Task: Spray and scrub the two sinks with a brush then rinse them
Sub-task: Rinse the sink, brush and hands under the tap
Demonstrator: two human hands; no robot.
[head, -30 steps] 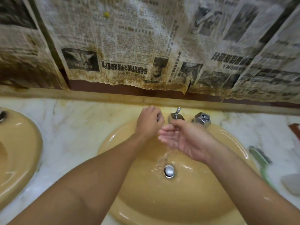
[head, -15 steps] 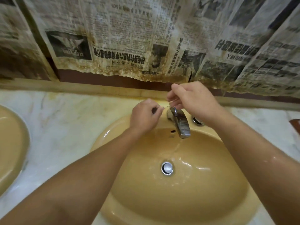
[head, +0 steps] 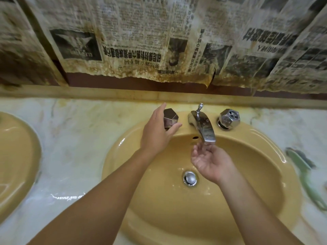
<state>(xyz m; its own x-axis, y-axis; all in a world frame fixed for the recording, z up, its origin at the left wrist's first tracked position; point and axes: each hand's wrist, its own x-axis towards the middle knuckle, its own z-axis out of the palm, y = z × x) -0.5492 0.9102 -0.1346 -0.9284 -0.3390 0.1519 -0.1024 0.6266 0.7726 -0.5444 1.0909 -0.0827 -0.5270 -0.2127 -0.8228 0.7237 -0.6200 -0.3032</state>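
A yellow oval sink fills the middle, with a chrome drain plug at its bottom. A chrome spout stands at the back between a left knob and a right knob. My left hand is spread beside the left knob, fingers straight, thumb just under it. Palm up, my right hand is cupped directly under the spout's mouth and holds nothing. No running water is visible. The second yellow sink shows at the left edge. A green-handled brush lies on the counter at right.
The marble counter runs between and around the sinks, wet near its front. Stained newspaper hangs on the wall above a low backsplash ledge.
My left hand has let go of the left knob and spread open beside it. My right hand came down from above the spout and now sits cupped under its mouth.
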